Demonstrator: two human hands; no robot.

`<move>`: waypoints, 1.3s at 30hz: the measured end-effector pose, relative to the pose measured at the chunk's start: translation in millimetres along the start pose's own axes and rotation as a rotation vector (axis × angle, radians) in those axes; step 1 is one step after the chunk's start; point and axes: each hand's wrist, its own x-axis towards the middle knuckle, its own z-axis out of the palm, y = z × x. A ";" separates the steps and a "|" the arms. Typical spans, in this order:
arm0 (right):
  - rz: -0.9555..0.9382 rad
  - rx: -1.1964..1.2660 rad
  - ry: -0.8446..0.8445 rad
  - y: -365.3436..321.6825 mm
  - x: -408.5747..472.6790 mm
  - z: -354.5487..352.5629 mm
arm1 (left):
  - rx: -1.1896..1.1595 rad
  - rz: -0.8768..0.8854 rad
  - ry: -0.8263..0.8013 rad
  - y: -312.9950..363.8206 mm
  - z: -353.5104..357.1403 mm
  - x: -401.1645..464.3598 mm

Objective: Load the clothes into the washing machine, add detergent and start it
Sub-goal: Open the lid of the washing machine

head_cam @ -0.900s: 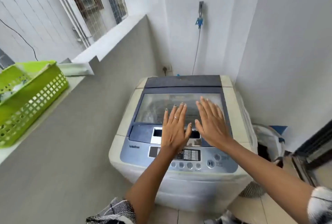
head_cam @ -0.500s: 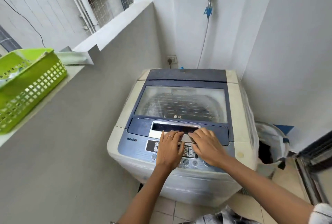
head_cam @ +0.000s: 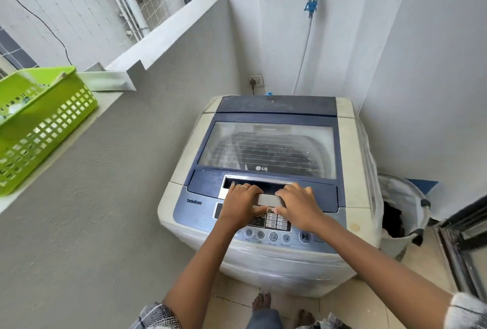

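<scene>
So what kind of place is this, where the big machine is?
Probably a small laundry corner on a balcony at home. A top-loading washing machine stands in the corner, a laundry hamper sits beside it, and a green basket rests on the low ledge by a netted opening.

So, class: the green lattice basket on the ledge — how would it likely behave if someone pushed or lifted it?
The green basket looks like thin perforated plastic, so probably light and slightly flexible. It sits near the edge of the ledge, so a push could slide or tip it off. Its contents are barely visible, so weight is uncertain.
</scene>
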 end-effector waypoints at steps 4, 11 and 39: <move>0.030 0.036 -0.035 -1.4 3.7 -5.5 | -0.048 0.038 -0.060 -3.8 -6.8 13.2; 0.056 0.056 -0.061 -5.8 6.8 -15.2 | -0.099 0.085 -0.102 -9.8 -12.0 19.9; -0.041 -0.105 0.729 -12.9 11.1 -128.7 | 0.035 0.382 0.274 4.9 -154.0 62.3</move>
